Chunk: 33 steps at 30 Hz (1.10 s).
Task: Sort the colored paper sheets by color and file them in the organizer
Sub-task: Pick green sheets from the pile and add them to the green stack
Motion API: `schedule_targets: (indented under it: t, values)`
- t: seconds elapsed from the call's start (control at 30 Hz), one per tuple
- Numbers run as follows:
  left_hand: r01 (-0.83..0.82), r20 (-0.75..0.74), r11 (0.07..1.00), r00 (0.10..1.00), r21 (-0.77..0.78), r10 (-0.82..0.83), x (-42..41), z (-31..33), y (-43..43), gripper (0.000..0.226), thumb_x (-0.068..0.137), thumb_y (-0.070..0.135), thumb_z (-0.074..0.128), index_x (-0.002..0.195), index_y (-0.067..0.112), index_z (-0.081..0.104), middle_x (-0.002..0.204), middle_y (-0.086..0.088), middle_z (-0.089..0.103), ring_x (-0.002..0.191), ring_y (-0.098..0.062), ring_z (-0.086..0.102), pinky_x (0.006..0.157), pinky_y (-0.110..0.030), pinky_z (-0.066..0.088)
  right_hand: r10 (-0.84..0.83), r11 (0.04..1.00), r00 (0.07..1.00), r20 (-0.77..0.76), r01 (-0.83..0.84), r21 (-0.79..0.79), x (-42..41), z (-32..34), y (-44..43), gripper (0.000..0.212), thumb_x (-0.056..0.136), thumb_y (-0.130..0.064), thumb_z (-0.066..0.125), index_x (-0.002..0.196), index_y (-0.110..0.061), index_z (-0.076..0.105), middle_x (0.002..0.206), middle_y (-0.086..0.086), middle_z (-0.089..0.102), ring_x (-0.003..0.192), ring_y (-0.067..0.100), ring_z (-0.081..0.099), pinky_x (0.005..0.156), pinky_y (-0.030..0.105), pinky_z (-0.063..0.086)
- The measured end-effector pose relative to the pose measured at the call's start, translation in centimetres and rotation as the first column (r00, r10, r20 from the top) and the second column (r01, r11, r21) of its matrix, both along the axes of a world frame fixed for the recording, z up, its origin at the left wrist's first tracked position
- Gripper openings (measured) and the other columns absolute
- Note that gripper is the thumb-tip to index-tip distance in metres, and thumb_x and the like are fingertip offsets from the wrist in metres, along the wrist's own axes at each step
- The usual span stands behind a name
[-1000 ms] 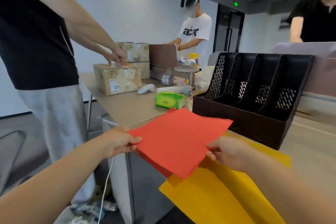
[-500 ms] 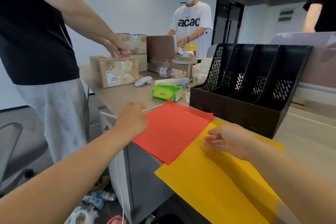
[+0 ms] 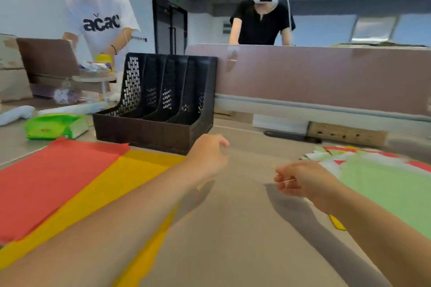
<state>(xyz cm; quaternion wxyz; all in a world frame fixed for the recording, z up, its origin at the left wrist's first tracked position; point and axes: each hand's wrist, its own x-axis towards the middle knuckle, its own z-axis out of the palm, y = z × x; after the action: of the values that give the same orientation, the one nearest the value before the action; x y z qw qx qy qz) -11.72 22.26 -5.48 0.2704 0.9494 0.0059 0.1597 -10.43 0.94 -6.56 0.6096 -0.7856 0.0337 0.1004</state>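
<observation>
The red sheet (image 3: 53, 182) lies at the desk's (image 3: 245, 228) left edge, overlapping a yellow sheet (image 3: 130, 175). The black organizer (image 3: 149, 133) stands at the back, just behind both. A mixed pile (image 3: 384, 189), green on top, sits at the right edge. The left hand (image 3: 207, 158) hovers mid-desk, loosely curled, holding nothing. The right hand (image 3: 303, 182) is curled by the pile; blur hides whether it pinches anything. A green pack (image 3: 53, 126) lies left of the organizer. A divider (image 3: 326, 77) backs the desk, with two people in headsets beyond it.
</observation>
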Motion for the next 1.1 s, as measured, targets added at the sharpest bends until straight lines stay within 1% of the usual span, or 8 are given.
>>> schedule_targets:
  t: [0.1,0.2,0.33,0.5,0.63,0.9,1.0,1.1]
  values:
    - [0.144,-0.060,0.989,0.987,-0.035,-0.146,2.6,-1.2,-7.4,0.032,0.087,0.016,0.060,0.118,0.021,0.061,0.127,-0.005,0.058,0.114,-0.020,0.055,0.086,-0.024,0.041,-0.241,0.942,0.939,0.244,0.286,-0.173,-0.3,-0.6,-7.8,0.014,0.090,-0.007,0.055,0.091,-0.003,0.068,0.085,0.013,0.066,0.072,0.025,0.060,0.067,0.033,0.049]
    - [0.258,-0.092,0.963,0.960,-0.084,-0.265,4.3,-2.9,-14.9,0.028,0.088,0.019,0.058,0.116,0.022,0.062,0.124,-0.005,0.060,0.101,-0.021,0.059,0.078,-0.022,0.042,-0.261,0.605,0.813,0.520,0.558,-0.569,-0.7,-1.5,-14.9,0.031,0.091,-0.013,0.050,0.119,-0.007,0.062,0.121,0.013,0.061,0.111,0.031,0.055,0.093,0.034,0.041]
    - [0.353,-0.063,0.932,0.932,-0.078,-0.358,6.3,-5.1,-23.0,0.043,0.093,0.048,0.048,0.128,0.023,0.052,0.134,-0.003,0.052,0.120,-0.022,0.049,0.102,-0.037,0.040,-0.321,0.346,0.858,0.402,0.501,-0.794,0.0,-3.3,-21.2,0.046,0.094,-0.035,0.044,0.132,-0.008,0.043,0.135,0.021,0.039,0.123,0.037,0.039,0.101,0.040,0.035]
    - [0.431,-0.174,0.887,0.898,0.167,-0.403,8.1,-7.0,-26.0,0.059,0.091,0.062,0.034,0.140,0.029,0.038,0.147,0.002,0.038,0.137,-0.019,0.030,0.114,-0.046,0.021,-0.310,0.527,0.893,0.325,0.446,-0.724,1.3,-3.5,-24.0,0.041,0.093,-0.042,0.047,0.122,-0.014,0.059,0.128,0.007,0.058,0.118,0.027,0.052,0.094,0.031,0.040]
    - [0.368,-0.191,0.889,0.926,0.272,-0.325,8.3,-7.0,-25.1,0.054,0.095,0.059,0.024,0.141,0.035,0.037,0.149,0.002,0.035,0.139,-0.020,0.029,0.113,-0.044,0.024,-0.339,0.423,0.872,0.353,0.476,-0.771,1.1,-2.7,-24.6,0.043,0.095,-0.035,0.045,0.129,-0.010,0.053,0.134,0.013,0.052,0.124,0.029,0.045,0.099,0.032,0.036]
    - [0.320,-0.184,0.927,0.940,0.195,-0.286,8.2,-6.5,-24.8,0.062,0.093,0.058,0.031,0.148,0.029,0.026,0.150,-0.001,0.036,0.136,-0.023,0.034,0.110,-0.040,0.032,-0.244,0.657,0.940,0.239,0.341,-0.672,-0.1,-1.8,-25.1,0.031,0.088,-0.040,0.059,0.114,-0.026,0.067,0.122,-0.002,0.062,0.109,0.016,0.054,0.087,0.024,0.037]
    - [0.345,-0.191,0.936,0.925,0.065,-0.327,8.1,-6.3,-24.9,0.061,0.093,0.057,0.036,0.147,0.028,0.031,0.148,0.002,0.040,0.135,-0.021,0.036,0.112,-0.043,0.029,-0.372,0.673,0.879,0.297,0.476,-0.567,-0.7,-1.8,-25.6,0.040,0.088,-0.035,0.061,0.125,-0.019,0.061,0.133,0.003,0.055,0.114,0.020,0.054,0.094,0.028,0.037]
    - [0.337,-0.211,0.935,0.927,0.111,-0.310,7.7,-5.7,-25.0,0.055,0.094,0.057,0.035,0.143,0.031,0.037,0.145,0.007,0.045,0.139,-0.020,0.031,0.117,-0.053,0.010,-0.530,0.716,0.811,0.250,0.585,-0.380,-0.4,-1.9,-26.4,0.045,0.087,-0.030,0.064,0.128,-0.013,0.056,0.120,0.007,0.058,0.089,0.017,0.055,0.084,0.026,0.038]
